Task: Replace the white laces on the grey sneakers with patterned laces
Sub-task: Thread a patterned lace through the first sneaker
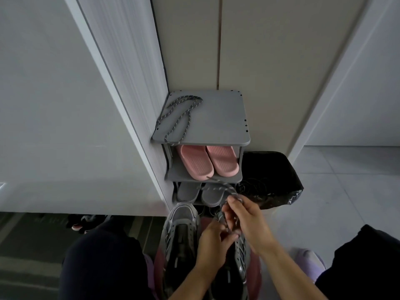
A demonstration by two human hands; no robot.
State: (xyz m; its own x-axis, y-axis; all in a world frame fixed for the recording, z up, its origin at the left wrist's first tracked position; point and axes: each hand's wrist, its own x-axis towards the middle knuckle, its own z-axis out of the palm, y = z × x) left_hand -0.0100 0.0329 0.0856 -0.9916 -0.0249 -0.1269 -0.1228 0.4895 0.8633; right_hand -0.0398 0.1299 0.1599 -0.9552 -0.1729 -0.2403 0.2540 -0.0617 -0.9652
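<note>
Two grey sneakers stand side by side on the floor between my knees. The left sneaker (180, 239) has bare eyelets and no lace. My hands largely cover the right sneaker (241, 256). My right hand (244, 219) pinches a patterned lace (225, 188) that loops up, blurred, in front of the shoe rack. My left hand (213, 245) holds the lace at the right sneaker's front eyelets. A second patterned lace (179, 114) lies on the rack's top shelf (218, 120).
The grey shoe rack holds pink slippers (207, 162) on the middle shelf and grey slippers (201, 193) below. A black bin bag (270, 180) sits to its right. A white wall panel (65, 105) stands on the left. Tiled floor (346, 191) lies to the right.
</note>
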